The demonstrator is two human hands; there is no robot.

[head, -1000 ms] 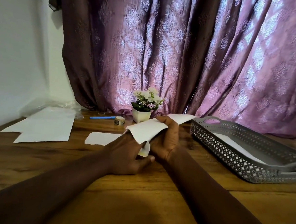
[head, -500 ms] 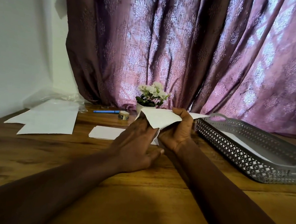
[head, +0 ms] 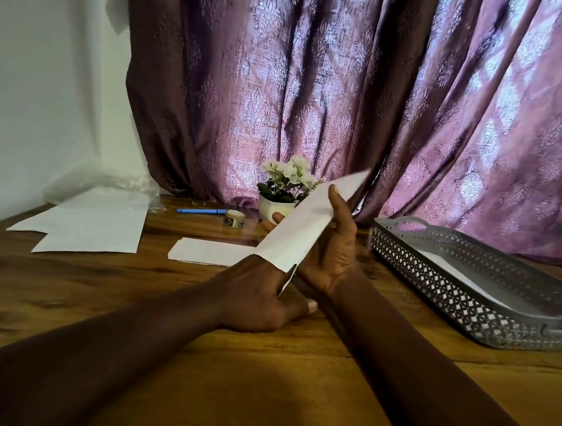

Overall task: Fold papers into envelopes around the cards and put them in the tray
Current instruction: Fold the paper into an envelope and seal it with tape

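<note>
My one feed is the wide-angle head cam. It sits over the near edge of the table (head: 297, 370) and looks forward and a bit down, so both forearms run in from the bottom corners. The left hand (head: 255, 296), right hand (head: 333, 248) and paper (head: 305, 227) land close, around mid-frame. Dead ahead is the curtain (head: 312, 84), with the wall (head: 36, 69) at the left edge and the tray (head: 464, 287) off right.

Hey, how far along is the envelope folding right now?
Done: white paper already lies in the grey perforated tray. In hand: the left hand and right hand hold a folded white paper strip above the wooden table. Left: finish it, tray it, then the white stack and loose white sheets on the table.
</note>
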